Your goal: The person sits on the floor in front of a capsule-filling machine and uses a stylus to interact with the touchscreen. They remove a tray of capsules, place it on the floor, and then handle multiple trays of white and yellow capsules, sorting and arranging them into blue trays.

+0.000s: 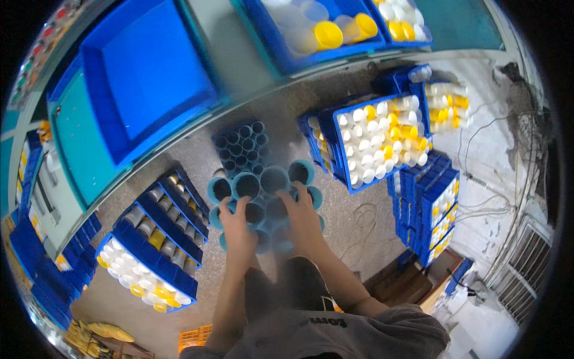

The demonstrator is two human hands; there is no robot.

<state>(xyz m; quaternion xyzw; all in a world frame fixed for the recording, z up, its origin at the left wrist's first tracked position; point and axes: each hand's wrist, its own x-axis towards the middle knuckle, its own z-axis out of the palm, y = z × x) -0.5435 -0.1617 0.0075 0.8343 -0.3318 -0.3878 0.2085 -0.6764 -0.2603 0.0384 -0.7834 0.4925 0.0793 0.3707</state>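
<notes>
In front of my body is a cluster of teal round cups (pixel 246 185), packed side by side with their open mouths facing up. My left hand (pixel 237 226) grips cups on the cluster's left side, its fingers bent over the rims. On the right side, my right hand (pixel 302 216) does the same with fingers hooked into the cup mouths. The insides look dark, and haze blurs the middle cups. Beyond the cluster, a second group of teal cups (pixel 242 145) stands lower down, near the floor.
Blue crates filled with white and yellow cups stand left (pixel 148 254) and right (pixel 382 140), with more stacked crates (pixel 433 203) farther right. Ahead, a teal-topped bench (pixel 76 152) carries a blue tray (pixel 152 75) and a cup-filled tray (pixel 281 57). Loose cords (pixel 362 224) lie on the floor.
</notes>
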